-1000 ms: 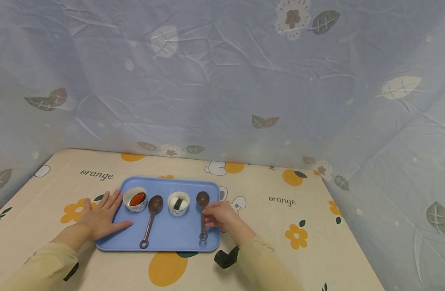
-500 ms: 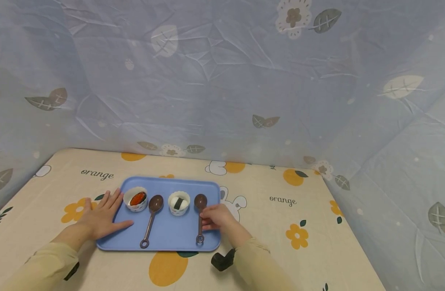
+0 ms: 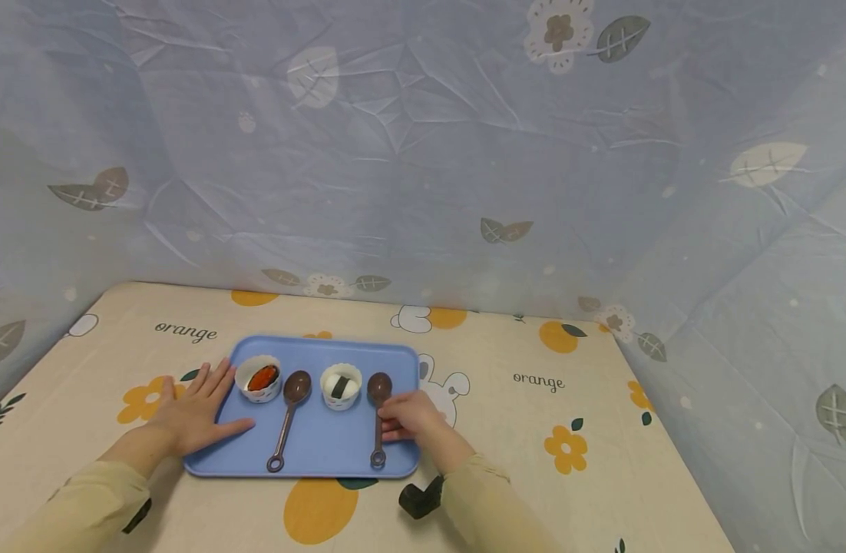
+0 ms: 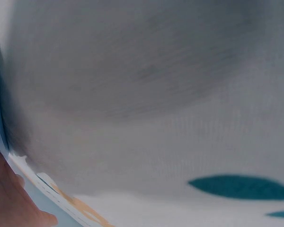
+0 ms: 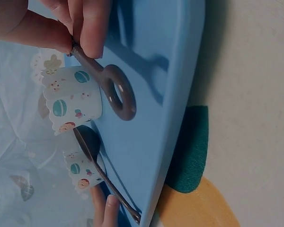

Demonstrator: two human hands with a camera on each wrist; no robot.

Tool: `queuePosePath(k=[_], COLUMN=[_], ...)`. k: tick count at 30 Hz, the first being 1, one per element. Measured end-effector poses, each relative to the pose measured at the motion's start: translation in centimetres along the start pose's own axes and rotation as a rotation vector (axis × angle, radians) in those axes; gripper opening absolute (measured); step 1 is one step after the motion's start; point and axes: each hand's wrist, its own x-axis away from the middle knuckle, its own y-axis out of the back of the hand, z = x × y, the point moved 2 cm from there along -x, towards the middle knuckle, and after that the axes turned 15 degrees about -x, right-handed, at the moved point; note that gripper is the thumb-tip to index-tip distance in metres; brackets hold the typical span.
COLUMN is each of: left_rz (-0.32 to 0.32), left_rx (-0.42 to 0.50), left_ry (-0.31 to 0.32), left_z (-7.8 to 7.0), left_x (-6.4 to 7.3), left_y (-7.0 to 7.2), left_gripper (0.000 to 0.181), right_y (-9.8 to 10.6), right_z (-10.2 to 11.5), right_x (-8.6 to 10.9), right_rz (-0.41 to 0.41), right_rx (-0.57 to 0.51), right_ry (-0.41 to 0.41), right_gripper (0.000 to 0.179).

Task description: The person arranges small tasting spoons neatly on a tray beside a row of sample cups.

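My right hand point(image 3: 414, 418) pinches the handle of a brown spoon point(image 3: 379, 385) at the right side of a blue tray point(image 3: 326, 458). In the right wrist view, the ringed handle end point(image 5: 128, 101) hangs a little above the tray and casts a shadow. My left hand point(image 3: 191, 418) lies with fingers spread over the tray's left edge, thumb on the tray. Beside it stands a paper cup point(image 3: 259, 395) holding a red-topped sushi piece point(image 3: 263, 377). A second brown spoon point(image 3: 285, 422) rests on the tray, left of another paper cup point(image 3: 340, 405) with a white, black-banded piece point(image 3: 339, 386).
The tray sits on a cream cloth point(image 3: 492, 445) printed with oranges and flowers. A pale blue curtain point(image 3: 423, 153) rises behind the table and along its sides. A black device point(image 3: 421, 499) is at my right wrist.
My right hand has moved slightly left with the spoon, bringing it nearer the right paper cup. The left hand has stayed in place.
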Motion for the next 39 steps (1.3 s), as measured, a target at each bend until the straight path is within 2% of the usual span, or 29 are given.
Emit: queuePosePath(k=[13, 23, 31, 36, 39], left_rz=[-0.002, -0.014, 0.000, -0.002, -0.007], left_rx=[-0.001, 0.016, 0.004, 0.007, 0.018], left_ry=[-0.005, 0.004, -0.004, 0.000, -0.001], left_z=[0.2, -0.1, 0.0, 0.0, 0.0], left_x=[0.0, 0.1, 0.1, 0.0, 0.0], left_y=[-0.1, 0.1, 0.3, 0.3, 0.2], left_gripper=[0.102, 0.103, 0.103, 0.103, 0.103], right_y=[-0.2, 0.0, 0.5, 0.8, 1.1], right_z=[0.1, 0.4, 0.7, 1.1, 1.6], right_x=[0.2, 0.4, 0.6, 0.9, 1.2], right_rz=[0.004, 0.005, -0.002, -0.011, -0.037], right_rx=[0.020, 0.032, 0.057, 0.088, 0.163], right_ry=[0.012, -0.009, -0.004, 0.016, 0.065], right_gripper=[0.011, 0.016, 0.019, 0.020, 0.025])
